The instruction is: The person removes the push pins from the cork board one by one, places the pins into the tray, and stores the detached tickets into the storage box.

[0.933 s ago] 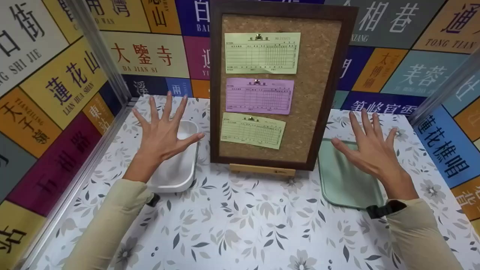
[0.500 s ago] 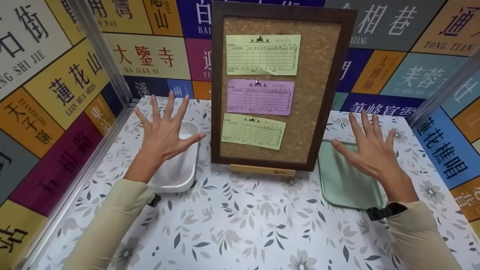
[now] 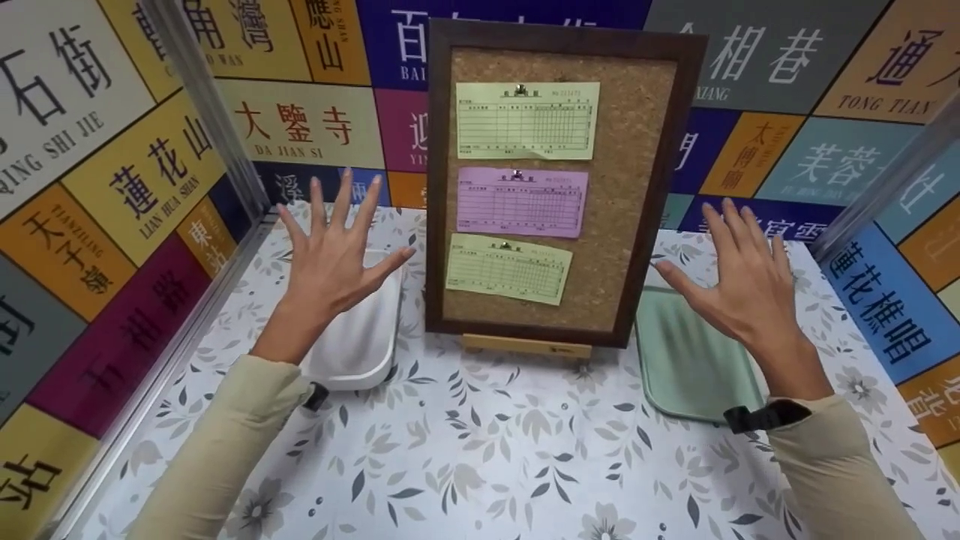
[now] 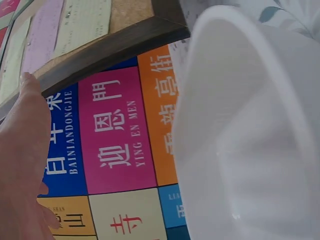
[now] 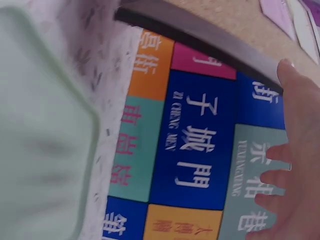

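Observation:
Fingers spread, my left hand (image 3: 326, 266) is held over a white tray (image 3: 356, 345) and holds nothing. My right hand (image 3: 746, 292), its thumb stretched out to the side, hovers above a shallow green tray (image 3: 694, 375). Between the hands stands a dark-framed cork board (image 3: 630, 187). Three paper forms hang on it under small metal clips: a pale green one (image 3: 527, 124) on top, a purple one (image 3: 521, 204) in the middle, and a tilted pale green one (image 3: 506, 271) below. Neither hand touches the board. In the left wrist view the white tray (image 4: 240, 165) looks deep.
A small wooden stand (image 3: 525, 346) shows at the board's foot. The table (image 3: 487, 427) has a white leaf-patterned cover. Colourful panels with lettering (image 3: 300, 124) wall it at the back and both sides, with metal posts (image 3: 217, 97) at the corners.
The head view has shifted a little, so the board sits lower in it. My right hand has risen slightly and its fingers have drawn closer together. My left hand stays spread.

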Demonstrator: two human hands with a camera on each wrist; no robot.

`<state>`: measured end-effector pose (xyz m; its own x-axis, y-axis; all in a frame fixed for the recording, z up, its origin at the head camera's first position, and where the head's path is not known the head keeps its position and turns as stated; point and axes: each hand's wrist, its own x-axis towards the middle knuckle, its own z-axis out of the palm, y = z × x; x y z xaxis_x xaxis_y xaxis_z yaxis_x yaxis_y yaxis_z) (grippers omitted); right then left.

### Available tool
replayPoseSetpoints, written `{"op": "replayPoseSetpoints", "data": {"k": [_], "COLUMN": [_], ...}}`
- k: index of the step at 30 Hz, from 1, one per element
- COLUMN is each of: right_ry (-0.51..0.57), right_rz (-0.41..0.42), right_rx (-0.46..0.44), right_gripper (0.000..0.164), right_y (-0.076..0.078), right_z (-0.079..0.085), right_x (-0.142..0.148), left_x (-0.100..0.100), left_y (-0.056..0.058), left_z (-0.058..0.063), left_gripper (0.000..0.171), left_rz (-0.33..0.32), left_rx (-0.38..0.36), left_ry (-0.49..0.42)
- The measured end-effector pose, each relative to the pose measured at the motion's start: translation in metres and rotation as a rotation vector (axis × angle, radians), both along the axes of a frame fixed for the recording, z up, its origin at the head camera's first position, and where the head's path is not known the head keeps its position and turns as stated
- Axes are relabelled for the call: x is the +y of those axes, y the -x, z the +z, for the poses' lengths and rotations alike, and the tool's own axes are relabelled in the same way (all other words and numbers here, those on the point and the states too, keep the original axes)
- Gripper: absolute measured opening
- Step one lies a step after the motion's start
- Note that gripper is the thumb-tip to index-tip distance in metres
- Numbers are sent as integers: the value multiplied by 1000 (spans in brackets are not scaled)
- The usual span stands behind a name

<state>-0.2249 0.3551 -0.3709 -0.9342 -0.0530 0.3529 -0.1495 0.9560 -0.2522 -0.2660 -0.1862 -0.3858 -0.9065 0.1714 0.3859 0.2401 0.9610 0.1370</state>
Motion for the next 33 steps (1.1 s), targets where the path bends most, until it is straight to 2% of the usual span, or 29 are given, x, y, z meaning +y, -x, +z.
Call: {"op": "replayPoseSetpoints", "data": {"k": [6, 12, 22, 28, 33], "right_ry": [51, 82, 89, 103, 145], "right_rz": [23, 64, 179, 237, 277], "right_rx": [136, 284, 484, 538, 522], "right_gripper": [102, 96, 79, 67, 60], "right_y": [5, 13, 28, 35, 40], "right_z": [19, 35, 55, 65, 72], "right_x": [-19, -41, -82, -104, -125], "left_x": [8, 19, 43, 57, 69], "left_y": [1, 3, 8, 14, 21], "left_z": [17, 32, 51, 59, 64], "left_gripper": [102, 94, 82, 78, 75], "left_rz": [-12, -59, -158, -191, -220], "left_rx": [95, 195, 243, 250, 246], "left_ry": [-9, -66, -227, -287, -344]}}
